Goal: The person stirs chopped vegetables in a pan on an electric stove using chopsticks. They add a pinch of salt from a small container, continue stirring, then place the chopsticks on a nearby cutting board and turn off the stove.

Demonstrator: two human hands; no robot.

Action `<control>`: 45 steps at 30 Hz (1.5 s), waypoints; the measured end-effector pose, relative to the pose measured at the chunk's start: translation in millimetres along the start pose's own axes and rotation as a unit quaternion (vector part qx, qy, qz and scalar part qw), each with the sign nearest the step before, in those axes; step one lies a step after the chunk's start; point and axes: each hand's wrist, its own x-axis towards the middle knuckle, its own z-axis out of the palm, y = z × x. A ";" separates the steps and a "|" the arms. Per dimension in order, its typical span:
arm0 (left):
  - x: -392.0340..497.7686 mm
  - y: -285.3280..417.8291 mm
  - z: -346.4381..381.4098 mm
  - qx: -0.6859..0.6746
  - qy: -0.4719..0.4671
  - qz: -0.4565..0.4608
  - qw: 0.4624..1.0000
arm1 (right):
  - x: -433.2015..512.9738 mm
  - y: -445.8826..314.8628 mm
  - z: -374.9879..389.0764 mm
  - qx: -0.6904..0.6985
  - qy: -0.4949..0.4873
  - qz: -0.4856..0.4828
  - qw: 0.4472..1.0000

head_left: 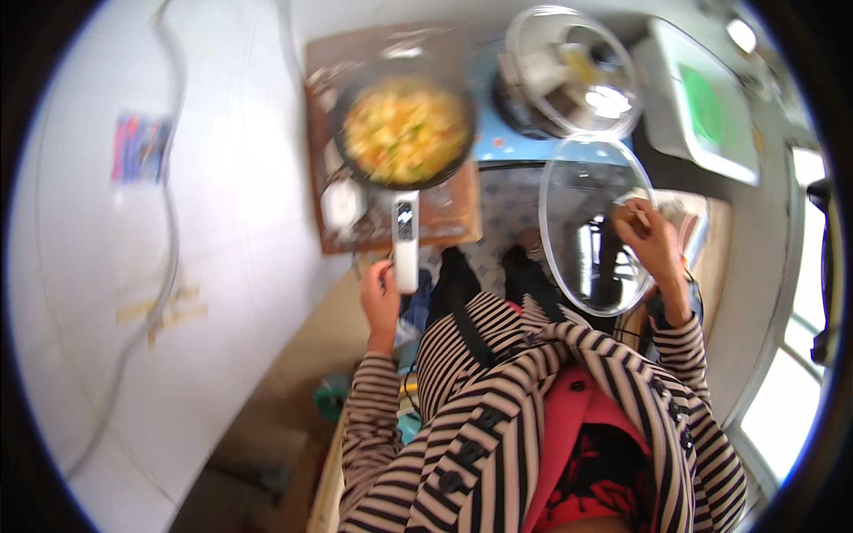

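Note:
A dark frying pan [348, 156] full of chopped yellow food with green bits [405, 130] sits on a brown wooden surface [453, 213]. Its white handle [405, 266] points towards me. Beside the handle's near end is my left hand [380, 300], fingers curled; whether it grips anything is hidden. My right hand [645, 230] pinches the knob area of a clear glass lid [580, 200] with a pale rim. The lid is held tilted, off to the right of the pan.
Another glass lid [566, 73] covers a dark pot [516, 113] on a blue surface [490, 143]. A white tub [666, 113] with a green item [700, 103] inside stands at the far right. A round white object [343, 203] lies near the pan. A cable [172, 233] runs along the white wall [226, 200].

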 end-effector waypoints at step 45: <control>-148.7 273.9 507.2 0.077 -0.484 0.369 0.790 | -38.4 628.4 -179.5 -0.092 0.305 0.435 0.842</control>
